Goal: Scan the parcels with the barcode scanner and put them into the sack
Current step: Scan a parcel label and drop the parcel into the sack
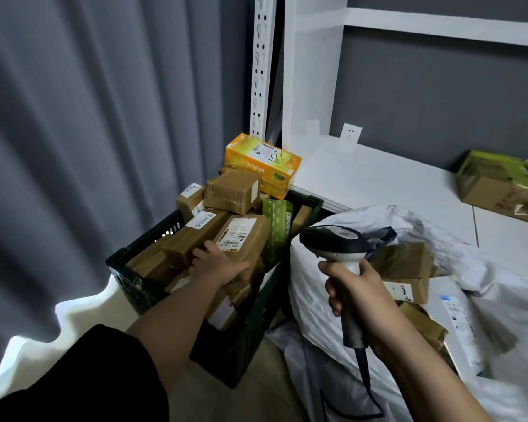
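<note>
Left hand's fingers (208, 249) are curling round the near end of a brown parcel (241, 239) sitting on top of the pile in the dark crate (226, 354), thumb along its edge, so I'd say it's the pick-up step. Right hand (352, 289) is clamping its fingers round the scanner (336, 242) grip, head pointing left toward the crate. Next it needs lifting label-up under the scanner, then dropping in the white sack (333, 300) just right, where a few parcels are already lying. Left forearm is reaching forward, the right one angling up
</note>
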Demonstrator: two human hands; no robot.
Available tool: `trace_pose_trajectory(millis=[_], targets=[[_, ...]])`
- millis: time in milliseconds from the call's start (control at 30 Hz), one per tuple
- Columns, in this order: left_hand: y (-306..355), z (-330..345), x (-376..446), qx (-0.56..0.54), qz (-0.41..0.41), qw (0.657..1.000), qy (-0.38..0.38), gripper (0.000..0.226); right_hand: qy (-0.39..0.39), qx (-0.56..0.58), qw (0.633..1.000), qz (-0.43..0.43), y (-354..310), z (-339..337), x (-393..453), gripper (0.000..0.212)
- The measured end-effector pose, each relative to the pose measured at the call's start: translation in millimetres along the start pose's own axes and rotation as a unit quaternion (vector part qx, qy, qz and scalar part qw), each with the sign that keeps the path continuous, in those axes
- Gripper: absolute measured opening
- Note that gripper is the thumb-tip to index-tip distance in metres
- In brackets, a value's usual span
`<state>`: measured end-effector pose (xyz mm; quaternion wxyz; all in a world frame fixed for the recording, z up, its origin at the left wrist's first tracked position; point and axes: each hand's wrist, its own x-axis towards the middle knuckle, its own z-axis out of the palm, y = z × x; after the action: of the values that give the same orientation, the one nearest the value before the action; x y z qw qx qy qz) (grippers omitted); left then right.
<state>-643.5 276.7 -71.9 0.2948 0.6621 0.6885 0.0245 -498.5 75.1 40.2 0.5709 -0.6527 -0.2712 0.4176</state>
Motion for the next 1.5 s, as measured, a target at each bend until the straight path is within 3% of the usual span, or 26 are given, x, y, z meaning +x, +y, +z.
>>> trace_pose_trajectory(millis=[167,300,467,600,767,1500], targets=[[1,-19,-30,-0.030,0.053,0.998,-0.025,0.103,0.002,-0.005,1.000,-0.016,-4,-12,-9,0.020],[-2,-44,-71,0.005,0.199,0.978,0.061,0.098,-0.002,-0.011,0.999,-0.031,-11,-20,-20,0.018],[-5,-68,-111,0.113,0.404,0.874,0.244,0.105,-0.016,0.010,0.998,-0.062,-21,-31,-42,0.036],[-2,-68,-119,0.160,0.455,0.811,0.331,0.100,-0.029,-0.007,0.994,-0.104,-25,-38,-60,0.028],[2,-70,-112,0.160,0.453,0.807,0.345,0.089,-0.038,-0.013,0.991,-0.128,-26,-39,-75,0.035],[4,-58,-86,0.219,0.425,0.816,0.326,0.089,-0.044,-0.080,0.986,-0.142,-24,-39,-84,0.030]])
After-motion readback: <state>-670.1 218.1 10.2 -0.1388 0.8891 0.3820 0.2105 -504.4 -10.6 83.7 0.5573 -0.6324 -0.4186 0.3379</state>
